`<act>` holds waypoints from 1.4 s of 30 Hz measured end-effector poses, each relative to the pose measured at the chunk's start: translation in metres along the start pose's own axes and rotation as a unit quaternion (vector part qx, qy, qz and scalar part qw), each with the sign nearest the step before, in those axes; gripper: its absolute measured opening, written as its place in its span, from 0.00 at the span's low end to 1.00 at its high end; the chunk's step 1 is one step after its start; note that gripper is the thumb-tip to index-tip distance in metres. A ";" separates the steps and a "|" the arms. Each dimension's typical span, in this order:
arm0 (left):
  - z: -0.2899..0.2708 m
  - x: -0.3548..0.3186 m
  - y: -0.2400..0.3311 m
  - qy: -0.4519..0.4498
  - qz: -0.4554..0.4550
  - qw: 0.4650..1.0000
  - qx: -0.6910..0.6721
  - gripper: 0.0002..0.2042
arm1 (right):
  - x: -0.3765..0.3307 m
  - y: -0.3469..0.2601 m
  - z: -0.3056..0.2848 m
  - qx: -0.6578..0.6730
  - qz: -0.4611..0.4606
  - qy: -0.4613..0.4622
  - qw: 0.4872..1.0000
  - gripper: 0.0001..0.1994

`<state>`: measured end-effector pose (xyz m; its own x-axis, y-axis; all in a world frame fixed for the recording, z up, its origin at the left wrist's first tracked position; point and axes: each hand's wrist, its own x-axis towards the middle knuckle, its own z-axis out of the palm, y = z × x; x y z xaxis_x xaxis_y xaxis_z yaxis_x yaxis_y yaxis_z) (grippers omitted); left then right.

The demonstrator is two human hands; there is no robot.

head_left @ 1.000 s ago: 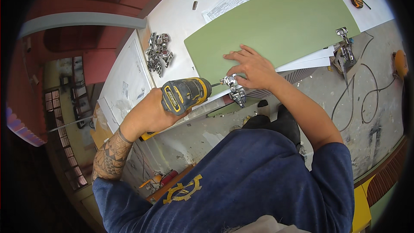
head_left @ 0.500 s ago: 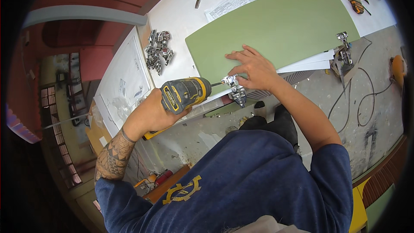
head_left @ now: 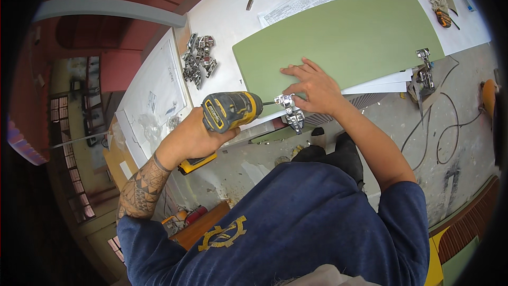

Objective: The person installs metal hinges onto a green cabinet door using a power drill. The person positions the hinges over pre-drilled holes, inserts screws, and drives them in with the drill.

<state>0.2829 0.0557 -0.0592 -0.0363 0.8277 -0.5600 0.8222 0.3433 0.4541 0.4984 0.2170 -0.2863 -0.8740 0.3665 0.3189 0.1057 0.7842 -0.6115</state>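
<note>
My left hand (head_left: 197,135) is wrapped round the grip of a yellow-and-black cordless drill (head_left: 233,110), held level. Its thin bit points right and reaches a shiny metal cabinet hinge (head_left: 290,112) at the near edge of a green panel (head_left: 338,37). At the panel's near left corner, my right hand (head_left: 316,89) has its thumb and bent forefinger at the hinge, while its other fingers stretch over the green face. The exact contact between bit and screw is too small to make out. A second hinge (head_left: 424,66) sits at the panel's right end.
Several loose hinges (head_left: 199,61) lie heaped on the white table (head_left: 222,21) to the left. Printed sheets (head_left: 312,1) stick out behind the panel. An orange-and-black screwdriver (head_left: 443,18) lies far right. A dark cable (head_left: 444,122) loops over the floor.
The drill has shifted slightly right along with my left hand, its bit now closer to the hinge. The right hand stays at the panel's corner. The whole view has moved slightly.
</note>
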 end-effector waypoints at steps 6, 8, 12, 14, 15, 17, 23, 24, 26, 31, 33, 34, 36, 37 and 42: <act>0.007 -0.009 0.001 0.015 -0.037 0.999 -0.015 0.18 | 0.001 0.000 -0.002 0.026 0.008 -0.006 1.000 0.14; 0.014 -0.012 -0.010 0.036 -0.035 0.998 -0.033 0.18 | 0.002 0.005 0.002 0.037 0.009 0.003 0.999 0.15; 0.030 -0.035 -0.024 0.058 -0.102 0.982 -0.145 0.15 | 0.006 0.006 0.009 0.053 0.018 0.016 0.998 0.14; 0.056 -0.063 -0.047 0.180 -0.028 0.975 -0.130 0.17 | 0.009 0.001 0.008 0.049 0.021 0.008 0.999 0.13; 0.067 -0.076 -0.055 0.187 -0.024 0.973 -0.136 0.17 | 0.009 0.000 0.008 0.049 0.032 0.006 0.998 0.13; 0.093 -0.103 -0.069 0.231 -0.158 0.919 -0.279 0.15 | 0.009 0.000 0.013 0.043 0.041 0.028 0.998 0.12; 0.201 -0.141 -0.101 0.427 -0.101 0.704 -0.559 0.12 | 0.068 -0.046 0.050 -0.009 0.072 0.107 0.992 0.12; 0.215 -0.141 -0.104 0.429 -0.110 0.695 -0.566 0.13 | 0.083 -0.052 0.062 -0.039 0.043 0.080 0.995 0.11; 0.235 -0.143 -0.106 0.429 -0.107 0.682 -0.583 0.12 | 0.112 -0.057 0.086 -0.073 0.014 0.055 0.996 0.10; 0.269 -0.144 -0.105 0.427 -0.122 0.680 -0.584 0.14 | 0.153 -0.062 0.102 -0.311 -0.120 -0.133 0.933 0.09; 0.277 -0.143 -0.106 0.431 -0.096 0.678 -0.587 0.14 | 0.159 -0.062 0.096 -0.337 -0.125 -0.144 0.922 0.09; 0.281 -0.145 -0.108 0.426 -0.110 0.685 -0.581 0.15 | 0.160 -0.062 0.093 -0.356 -0.133 -0.155 0.912 0.08; 0.288 -0.143 -0.113 0.422 -0.120 0.692 -0.573 0.17 | 0.165 -0.056 0.098 -0.388 -0.131 -0.183 0.894 0.08; 0.290 -0.142 -0.116 0.416 -0.110 0.684 -0.589 0.17 | 0.165 -0.051 0.103 -0.388 -0.139 -0.180 0.893 0.08; 0.291 -0.147 -0.118 0.437 -0.098 0.690 -0.568 0.17 | 0.145 -0.063 0.120 -0.256 -0.138 0.004 0.957 0.06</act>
<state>0.3561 -0.2354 -0.2321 -0.8209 0.4970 -0.2813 -0.2056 0.2023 0.9575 0.3087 0.1609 -0.2886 -0.8986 0.1117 0.4243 0.0913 0.9935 -0.0681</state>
